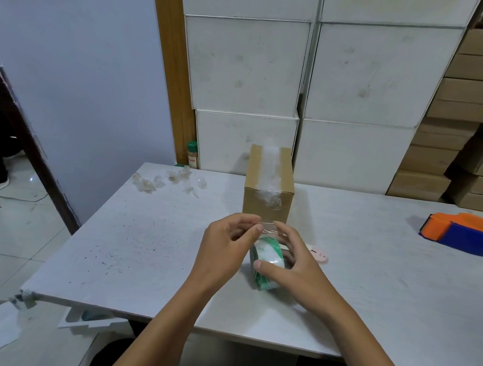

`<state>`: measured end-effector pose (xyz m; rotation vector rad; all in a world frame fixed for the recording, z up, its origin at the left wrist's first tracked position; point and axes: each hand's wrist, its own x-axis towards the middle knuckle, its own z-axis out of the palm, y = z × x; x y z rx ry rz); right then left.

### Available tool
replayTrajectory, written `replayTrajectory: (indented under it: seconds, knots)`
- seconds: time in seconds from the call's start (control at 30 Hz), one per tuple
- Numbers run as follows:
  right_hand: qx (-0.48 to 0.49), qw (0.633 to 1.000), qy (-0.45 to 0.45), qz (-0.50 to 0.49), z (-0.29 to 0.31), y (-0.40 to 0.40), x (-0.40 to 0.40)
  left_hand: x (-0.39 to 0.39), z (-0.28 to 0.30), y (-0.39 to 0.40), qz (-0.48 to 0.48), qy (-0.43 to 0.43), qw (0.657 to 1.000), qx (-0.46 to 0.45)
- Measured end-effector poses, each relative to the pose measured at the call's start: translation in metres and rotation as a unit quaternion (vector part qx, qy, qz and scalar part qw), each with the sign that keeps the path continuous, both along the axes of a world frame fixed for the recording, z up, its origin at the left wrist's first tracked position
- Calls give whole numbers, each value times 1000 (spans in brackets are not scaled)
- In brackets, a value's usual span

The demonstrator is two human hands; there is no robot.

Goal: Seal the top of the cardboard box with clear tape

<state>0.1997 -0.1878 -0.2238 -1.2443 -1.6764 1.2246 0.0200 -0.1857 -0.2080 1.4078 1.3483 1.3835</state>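
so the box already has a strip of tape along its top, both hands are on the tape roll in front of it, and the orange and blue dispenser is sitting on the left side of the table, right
Not quite: the head view shows the orange and blue dispenser on the right side of the table, not the left. The rest holds: the cardboard box already has tape along its top, and the left hand and right hand are at the tape roll in front of it.

Bright, even indoor light, soft shadows; wide-angle bending at edges (slightly soft focus).

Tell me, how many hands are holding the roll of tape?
2. The right hand grips the tape roll in front of the cardboard box; the left hand pinches the loose clear end pulled up from it.
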Motion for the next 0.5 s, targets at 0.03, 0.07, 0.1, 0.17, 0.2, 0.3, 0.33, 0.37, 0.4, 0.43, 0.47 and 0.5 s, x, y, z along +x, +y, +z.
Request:
replayTrajectory:
  seconds: [0.03,0.07,0.1,0.17,0.2,0.3,0.33,0.37,0.4,0.43,0.47,0.5]
  knots:
    - [9,1000,0,-10,0,0,-1,-1,0,0,2,-4,1000,1]
    - [22,1000,-6,-19,0,1,-2,-1,0,-1,5,-10,1000,2]
    - [36,999,-14,-26,2,1,-2,-2,1,-1,8,-14,1000,1]
    - [52,998,-31,-28,6,2,-2,-3,0,0,16,-12,1000,2]
    - [51,998,-39,-17,8,2,-3,-3,0,0,17,-13,1000,2]
    - [12,999,-44,23,10,-2,-4,-3,-2,-1,19,-25,1000,2]
    - [-1,999,-42,30,9,-3,-4,-3,-3,-1,21,-28,999,2]
    - [-6,999,-42,30,9,-5,-4,-3,-3,-1,22,-32,999,1]
    - [-2,999,-44,22,8,-6,-5,-3,-4,-2,21,-34,999,1]
    - [5,999,-49,14,7,-6,-5,-3,-4,-2,20,-38,999,-1]
    - [10,999,-50,8,6,-6,-6,-3,-5,-1,20,-42,999,-3]
    - [12,999,-47,6,5,-6,-7,-3,-6,-1,19,-45,999,-7]
